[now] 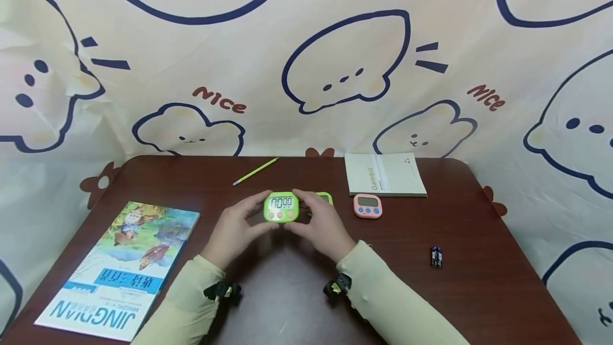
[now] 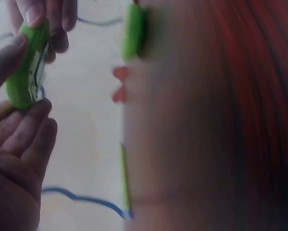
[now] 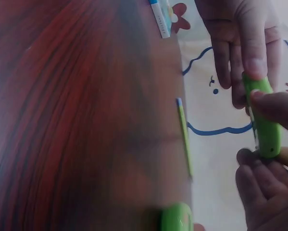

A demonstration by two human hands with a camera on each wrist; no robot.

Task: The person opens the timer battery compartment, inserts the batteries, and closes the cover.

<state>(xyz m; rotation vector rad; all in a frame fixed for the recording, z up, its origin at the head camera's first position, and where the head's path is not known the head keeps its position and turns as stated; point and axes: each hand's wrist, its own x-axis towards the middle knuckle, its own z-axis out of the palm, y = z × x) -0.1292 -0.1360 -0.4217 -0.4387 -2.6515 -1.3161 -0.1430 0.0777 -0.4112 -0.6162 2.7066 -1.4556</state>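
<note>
A green digital timer (image 1: pixel 281 207) is held up above the table between both hands, its lit display showing large digits. My left hand (image 1: pixel 234 234) pinches its left side between thumb and fingers, and my right hand (image 1: pixel 326 228) pinches the right side the same way. Seen edge-on in the left wrist view, the green timer (image 2: pixel 26 72) has its white face turned to the right. A second green timer (image 1: pixel 327 198) lies on the table behind my right hand, partly hidden by it. To the right of that lies a pink timer (image 1: pixel 367 206) with blue buttons.
A notebook (image 1: pixel 385 175) lies at the back right, just behind the pink timer. Two small batteries (image 1: pixel 436 257) are side by side on the right. A yellow-green pencil (image 1: pixel 256 171) lies at the back, and a colourful book (image 1: pixel 124 268) covers the table's left side.
</note>
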